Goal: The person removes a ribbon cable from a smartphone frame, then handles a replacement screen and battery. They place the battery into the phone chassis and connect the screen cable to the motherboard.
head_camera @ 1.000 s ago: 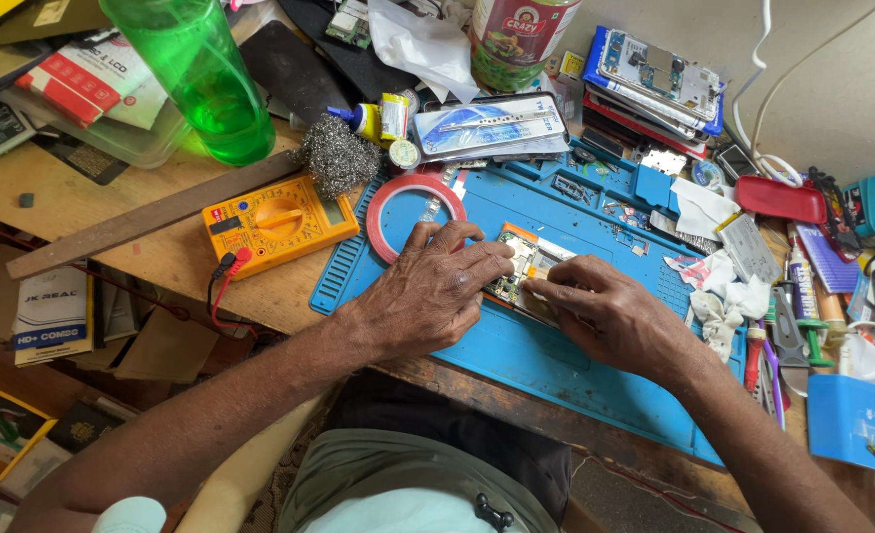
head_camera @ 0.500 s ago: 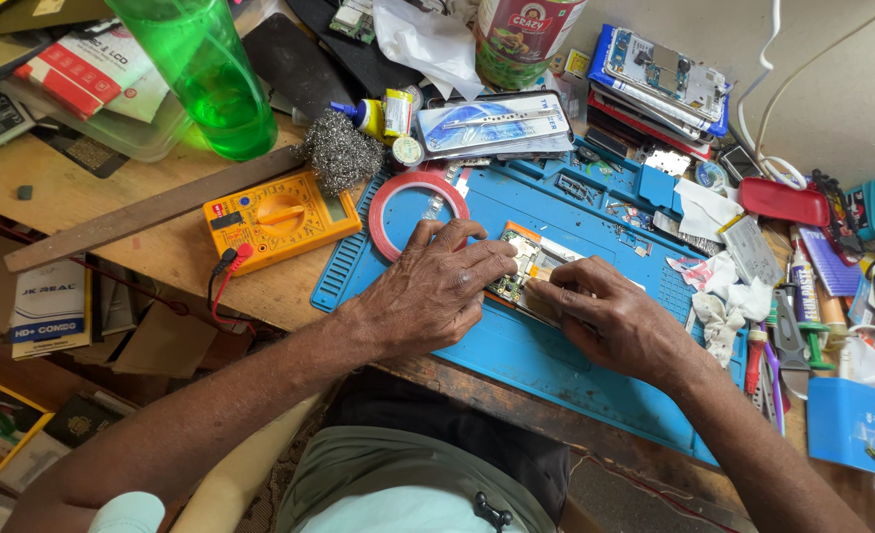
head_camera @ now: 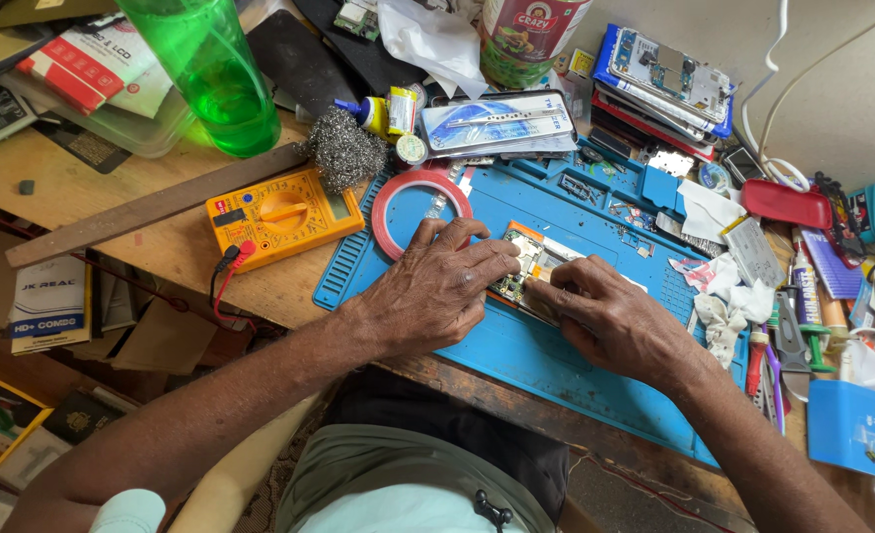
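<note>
Both hands meet over an opened phone (head_camera: 528, 259) on the blue mat (head_camera: 516, 355): left hand (head_camera: 437, 291) pressing it flat, right hand (head_camera: 610, 321) seemingly pinching its edge.

A worn wooden desk (head_camera: 161, 262) carries everything. A blue work mat (head_camera: 556, 365) lies under both hands, the left hand (head_camera: 437, 291) and the right hand (head_camera: 610, 321). Left of the left hand sit a yellow multimeter (head_camera: 281, 214) and a long wooden strip (head_camera: 151, 207); beyond them stands a green bottle (head_camera: 205, 69), with a steel-wool ball (head_camera: 343, 150) just beside the mat.
</note>
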